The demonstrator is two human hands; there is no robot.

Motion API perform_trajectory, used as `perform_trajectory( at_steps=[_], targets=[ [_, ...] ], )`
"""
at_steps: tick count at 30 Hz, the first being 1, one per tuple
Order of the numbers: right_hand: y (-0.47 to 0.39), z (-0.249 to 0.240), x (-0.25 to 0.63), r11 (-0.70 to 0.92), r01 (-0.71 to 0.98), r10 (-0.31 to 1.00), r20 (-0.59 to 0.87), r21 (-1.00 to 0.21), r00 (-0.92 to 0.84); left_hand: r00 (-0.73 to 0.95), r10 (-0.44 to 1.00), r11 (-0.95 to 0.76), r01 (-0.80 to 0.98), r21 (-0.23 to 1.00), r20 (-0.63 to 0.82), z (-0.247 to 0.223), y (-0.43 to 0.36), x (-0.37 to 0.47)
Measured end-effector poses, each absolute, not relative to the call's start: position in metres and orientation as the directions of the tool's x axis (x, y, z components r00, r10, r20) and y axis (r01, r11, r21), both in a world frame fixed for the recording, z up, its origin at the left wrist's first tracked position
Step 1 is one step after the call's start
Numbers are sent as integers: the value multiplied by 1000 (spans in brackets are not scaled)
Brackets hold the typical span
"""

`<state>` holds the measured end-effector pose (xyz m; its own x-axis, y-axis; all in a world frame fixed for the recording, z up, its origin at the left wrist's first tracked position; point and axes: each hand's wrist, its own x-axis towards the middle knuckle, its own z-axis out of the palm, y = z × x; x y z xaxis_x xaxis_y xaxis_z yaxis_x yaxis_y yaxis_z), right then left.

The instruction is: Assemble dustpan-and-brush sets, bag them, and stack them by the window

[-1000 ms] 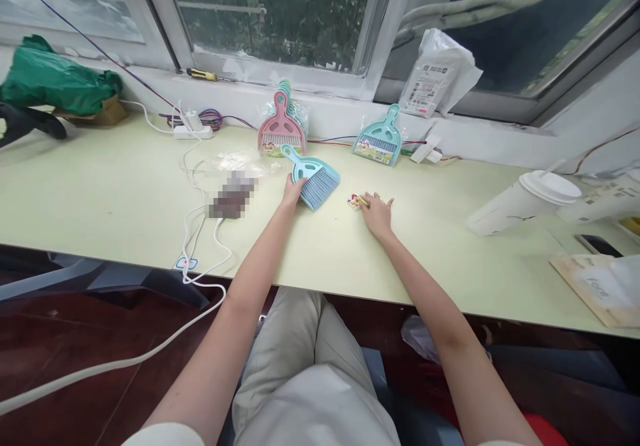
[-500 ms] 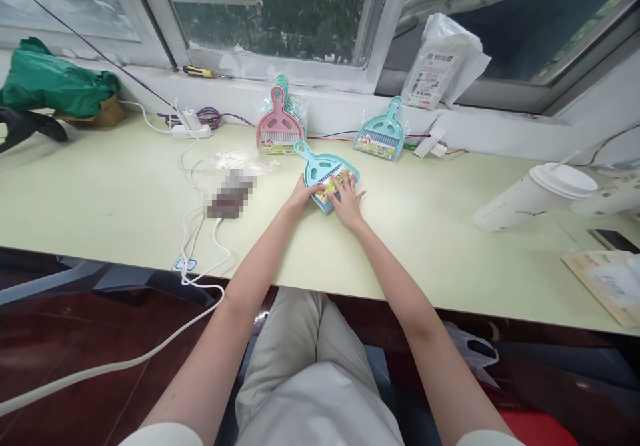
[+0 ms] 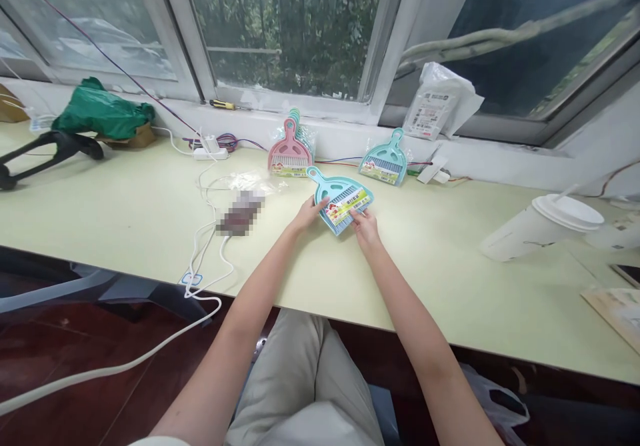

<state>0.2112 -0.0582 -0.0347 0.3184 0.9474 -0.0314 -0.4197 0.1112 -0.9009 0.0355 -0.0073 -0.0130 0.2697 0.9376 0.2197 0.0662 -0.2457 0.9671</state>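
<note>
Between my two hands is a light-blue dustpan (image 3: 334,186) with a small brush set into it and a printed label band across the front. My left hand (image 3: 309,213) grips its left edge, the thumb over the front. My right hand (image 3: 367,227) holds the lower right edge, thumb on the label, the other fingers partly hidden behind. Behind it, a pink dustpan (image 3: 289,147) fronts a stack of bagged sets leaning on the wall. Another light-blue dustpan (image 3: 386,159) leans there, further right.
White cables and a blurred-out item (image 3: 240,213) lie to the left, near a power strip (image 3: 211,154). A green bag (image 3: 103,113) sits at the far left. On the right are a lidded paper cup (image 3: 543,226) and a paper packet (image 3: 615,309). A screwdriver (image 3: 223,105) rests on the sill.
My right hand has gone from lying spread over the label to gripping the dustpan's lower right edge. The label now faces me more fully. The camera view has tilted up.
</note>
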Motion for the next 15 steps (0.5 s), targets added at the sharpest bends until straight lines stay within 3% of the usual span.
perform_trajectory(
  at_steps=[2,5,9,15],
  targets=[
    [-59,-33,215,139,-423,946,-6,-895,324,37,932,-353,320,879,361,-13,0,21],
    [-60,-30,220,149,-425,942,-3,-893,335,-155,878,-283,597,751,454,-22,10,2],
    [-60,-26,228,170,-441,928,-7,-881,372,-89,937,-189,684,704,339,-35,12,0],
    [-62,-23,238,178,-455,924,-10,-873,381,-64,921,-242,681,691,385,-29,4,15]
  ],
)
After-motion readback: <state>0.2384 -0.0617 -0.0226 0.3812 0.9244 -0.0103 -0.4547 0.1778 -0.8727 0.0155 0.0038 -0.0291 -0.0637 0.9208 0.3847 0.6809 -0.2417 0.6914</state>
